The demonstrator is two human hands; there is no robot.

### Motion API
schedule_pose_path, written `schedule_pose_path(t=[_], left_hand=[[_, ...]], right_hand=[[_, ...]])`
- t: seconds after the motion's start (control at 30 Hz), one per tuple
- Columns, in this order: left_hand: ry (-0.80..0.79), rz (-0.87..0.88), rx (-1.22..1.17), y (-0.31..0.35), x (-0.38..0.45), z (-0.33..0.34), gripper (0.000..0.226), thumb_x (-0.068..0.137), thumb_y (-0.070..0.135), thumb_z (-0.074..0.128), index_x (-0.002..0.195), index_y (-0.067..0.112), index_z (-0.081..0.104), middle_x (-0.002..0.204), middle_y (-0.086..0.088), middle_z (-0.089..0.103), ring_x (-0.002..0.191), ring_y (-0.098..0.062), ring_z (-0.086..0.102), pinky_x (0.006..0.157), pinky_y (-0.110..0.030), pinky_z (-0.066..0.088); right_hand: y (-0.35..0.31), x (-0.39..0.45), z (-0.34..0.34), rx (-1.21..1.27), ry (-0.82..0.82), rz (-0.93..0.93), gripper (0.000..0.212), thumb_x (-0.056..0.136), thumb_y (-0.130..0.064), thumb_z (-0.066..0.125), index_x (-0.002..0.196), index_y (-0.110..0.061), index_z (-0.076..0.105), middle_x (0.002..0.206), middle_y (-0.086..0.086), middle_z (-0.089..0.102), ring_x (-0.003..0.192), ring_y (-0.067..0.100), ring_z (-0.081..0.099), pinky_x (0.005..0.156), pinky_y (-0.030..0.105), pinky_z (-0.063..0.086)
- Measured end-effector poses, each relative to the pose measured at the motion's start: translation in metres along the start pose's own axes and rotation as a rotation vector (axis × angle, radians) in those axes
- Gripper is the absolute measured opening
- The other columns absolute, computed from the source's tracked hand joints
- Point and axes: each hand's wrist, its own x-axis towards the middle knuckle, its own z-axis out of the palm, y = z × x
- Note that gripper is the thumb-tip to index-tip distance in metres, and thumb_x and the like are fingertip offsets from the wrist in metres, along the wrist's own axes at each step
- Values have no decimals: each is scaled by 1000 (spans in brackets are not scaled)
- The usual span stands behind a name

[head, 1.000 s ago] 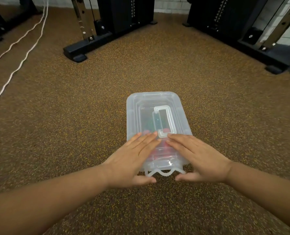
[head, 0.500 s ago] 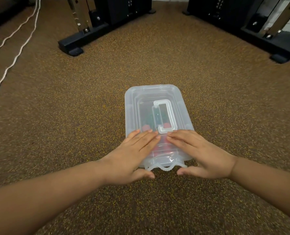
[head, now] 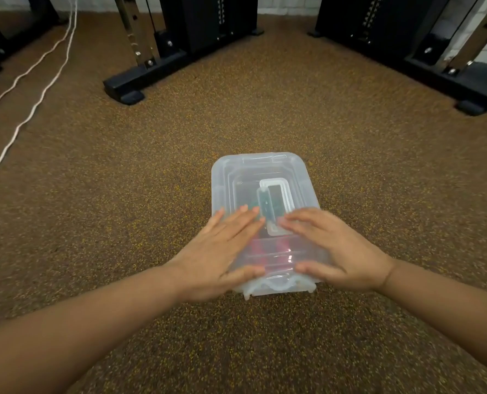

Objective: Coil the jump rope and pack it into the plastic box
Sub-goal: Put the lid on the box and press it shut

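A translucent plastic box sits on the floor with its lid on and a white handle lying flat on top. Through the lid the jump rope shows only as blurred red and dark green shapes. My left hand lies flat on the near left part of the lid with its fingers stretched out. My right hand mirrors it on the near right. Both thumbs rest along the lid's near edge, just above the front latch.
The floor is brown speckled rubber. Black gym machine bases stand at the back centre-left and back right. A white cord runs along the floor at the far left.
My thumbs have come up from under the box's near lip onto the lid's near edge. Both hands stay flat on the lid. The view has tilted up a little.
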Motion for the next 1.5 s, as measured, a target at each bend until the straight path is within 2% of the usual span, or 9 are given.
schedule_pose_path(t=[0.1, 0.33, 0.5, 0.63, 0.8, 0.97, 1.13, 1.33, 1.5], left_hand=[[76, -152, -127, -10, 22, -3, 75, 88, 66, 9, 149, 28, -12, 157, 7, -21, 141, -5, -26, 117, -34, -15], [156, -368, -288, -38, 79, -20, 62, 98, 43, 27, 151, 17, 9, 161, -2, 0, 147, -13, -8, 116, -33, -11], [336, -393, -235, -49, 113, -34, 51, 95, 38, 40, 141, 15, 37, 143, -5, 36, 136, -23, 26, 118, -39, 5], [343, -511, -272, -58, 135, -36, 44, 93, 40, 43, 132, 20, 47, 131, -5, 44, 125, -24, 37, 109, -35, 24], [407, -536, -184, -59, 145, -25, 43, 92, 48, 40, 126, 21, 48, 127, -3, 50, 121, -22, 44, 105, -37, 30], [361, -540, -164, -65, 149, -23, 70, 89, 60, 36, 143, 16, 29, 149, -4, 37, 137, -22, 32, 112, -38, 23], [229, -617, -186, -61, 152, -31, 114, 62, 88, 39, 150, 19, 15, 160, -4, 13, 145, -24, 19, 116, -42, 18], [209, -665, -271, -66, 157, -37, 130, 43, 93, 49, 147, 19, 25, 149, -1, 39, 135, -23, 38, 107, -40, 35], [291, -645, -279, -64, 155, -36, 109, 46, 88, 55, 132, 21, 45, 129, 0, 51, 121, -21, 48, 99, -40, 42]], right_hand=[[7, 21, -2, 131, 151, 253, 64, 93, -59, 31, 145, -21, 37, 148, 0, 38, 136, 5, 26, 115, 32, 22], [39, 81, -2, 403, 257, 671, 57, 96, -37, 47, 146, -11, 34, 150, 6, 33, 139, 19, 28, 108, 24, 18], [65, 119, -7, 448, 195, 772, 58, 95, -39, 48, 145, -12, 35, 150, 8, 37, 138, 23, 35, 112, 34, 26], [82, 145, -15, 434, 107, 831, 45, 95, -44, 45, 126, -15, 59, 131, 9, 59, 121, 27, 53, 96, 33, 39], [99, 174, -15, 455, -80, 956, 71, 90, -61, 40, 134, -7, 52, 142, 18, 49, 126, 35, 48, 102, 40, 39], [107, 179, -16, 628, -200, 951, 97, 54, -82, 59, 122, -13, 62, 123, 14, 65, 106, 34, 64, 95, 48, 50], [115, 169, -16, 997, -213, 804, 45, 58, -40, 79, 96, -17, 68, 101, 12, 73, 91, 28, 71, 85, 44, 56], [122, 169, -13, 854, -171, 686, 62, 53, -39, 85, 110, -22, 66, 105, 5, 70, 90, 21, 68, 86, 39, 55], [116, 164, -7, 659, -4, 590, 35, 72, -32, 79, 105, -27, 66, 92, -2, 63, 76, 8, 57, 74, 23, 48]])
